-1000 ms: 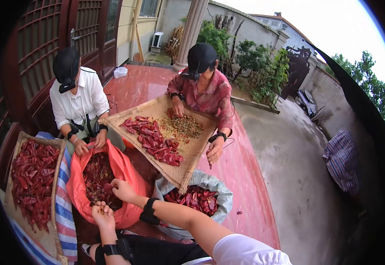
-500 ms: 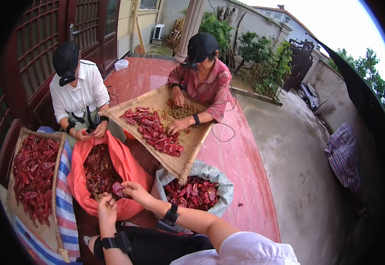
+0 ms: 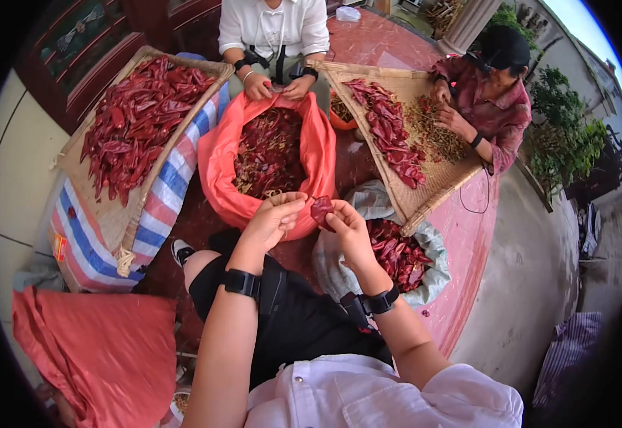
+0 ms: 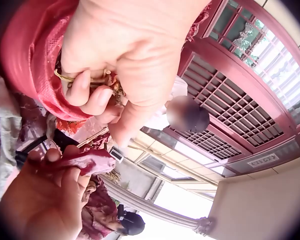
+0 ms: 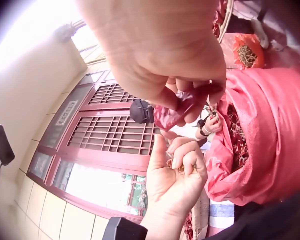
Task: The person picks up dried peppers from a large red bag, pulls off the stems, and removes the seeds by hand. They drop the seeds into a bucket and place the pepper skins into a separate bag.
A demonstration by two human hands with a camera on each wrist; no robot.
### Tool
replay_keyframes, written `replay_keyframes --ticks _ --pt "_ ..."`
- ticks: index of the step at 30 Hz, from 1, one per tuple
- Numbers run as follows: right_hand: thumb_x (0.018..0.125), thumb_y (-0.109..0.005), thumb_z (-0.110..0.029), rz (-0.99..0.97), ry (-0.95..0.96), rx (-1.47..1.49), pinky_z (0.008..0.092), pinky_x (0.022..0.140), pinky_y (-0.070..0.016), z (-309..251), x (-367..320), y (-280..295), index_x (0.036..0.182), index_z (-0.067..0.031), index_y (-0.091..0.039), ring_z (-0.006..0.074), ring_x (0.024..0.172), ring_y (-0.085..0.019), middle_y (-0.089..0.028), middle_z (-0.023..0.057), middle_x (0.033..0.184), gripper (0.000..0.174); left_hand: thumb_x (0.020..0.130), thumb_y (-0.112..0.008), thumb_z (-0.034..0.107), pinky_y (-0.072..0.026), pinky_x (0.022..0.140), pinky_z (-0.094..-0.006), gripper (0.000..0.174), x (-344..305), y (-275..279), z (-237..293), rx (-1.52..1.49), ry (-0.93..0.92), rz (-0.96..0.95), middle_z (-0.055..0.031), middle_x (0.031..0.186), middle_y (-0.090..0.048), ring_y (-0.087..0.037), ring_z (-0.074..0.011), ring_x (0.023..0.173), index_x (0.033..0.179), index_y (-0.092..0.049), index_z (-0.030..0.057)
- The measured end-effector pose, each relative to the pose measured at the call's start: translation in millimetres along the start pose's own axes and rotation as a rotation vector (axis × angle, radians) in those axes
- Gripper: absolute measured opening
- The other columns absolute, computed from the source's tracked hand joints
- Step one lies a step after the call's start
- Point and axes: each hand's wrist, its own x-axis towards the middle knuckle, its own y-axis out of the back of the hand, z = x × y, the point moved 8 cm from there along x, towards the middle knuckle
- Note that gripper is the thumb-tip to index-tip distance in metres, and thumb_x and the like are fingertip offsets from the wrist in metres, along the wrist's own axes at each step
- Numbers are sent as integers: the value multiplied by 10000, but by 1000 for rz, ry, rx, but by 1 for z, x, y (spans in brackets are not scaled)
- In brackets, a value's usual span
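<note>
In the head view, my right hand (image 3: 350, 232) pinches a dried red chili pepper (image 3: 321, 212) between thumb and fingers. My left hand (image 3: 275, 217) is just left of it, thumb and forefinger right at the pepper's stem end. Its other fingers curl round a few dry chili stems (image 4: 109, 79), seen in the left wrist view. Both hands are over the near rim of a red woven sack (image 3: 215, 167) holding broken chilies and stems. In the right wrist view the pepper (image 5: 172, 114) hangs from my right fingers, above my left hand (image 5: 175, 177).
A woven tray (image 3: 86, 189) heaped with red chilies lies at left on a striped sack (image 3: 172, 196). At right, a second tray (image 3: 389, 189) bears chilies and stems before a seated person (image 3: 493, 107). Below it stands a pale sack (image 3: 332, 260) of chilies. Another person (image 3: 275, 32) sits opposite.
The head view has swung left and down. My hands have lifted from the red sack's opening and come together, the chili still in my right fingers. The person at right moved a hand toward the stems.
</note>
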Motion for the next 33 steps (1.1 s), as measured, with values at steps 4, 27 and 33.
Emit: replay_keyframes --ticks 4,27,33 --pt "873 -451 37 -33 32 -73 223 834 -412 -2 1 -7 1030 27 -523 100 892 -556 -598 48 953 173 830 -602 90 -246 425 -154 193 0 7 3 57 -9 17 77 658 -486 -341 -3 473 1015 -600 36" --pt "893 -504 -185 -165 -40 -395 232 769 -402 -2 12 -23 933 42 -556 96 844 -516 -578 32 864 237 814 -632 143 -351 517 -176 91 -2 -10 21 468 -338 27 43 662 -573 -460 -27 559 801 -647 55" --pt "940 -378 -314 -272 -341 -269 225 700 -366 15 8 -28 912 -14 -581 72 751 -479 -566 11 810 363 820 -611 101 -418 548 -213 100 -7 -15 24 416 -372 27 -5 672 -589 -533 -67 595 773 -627 15"
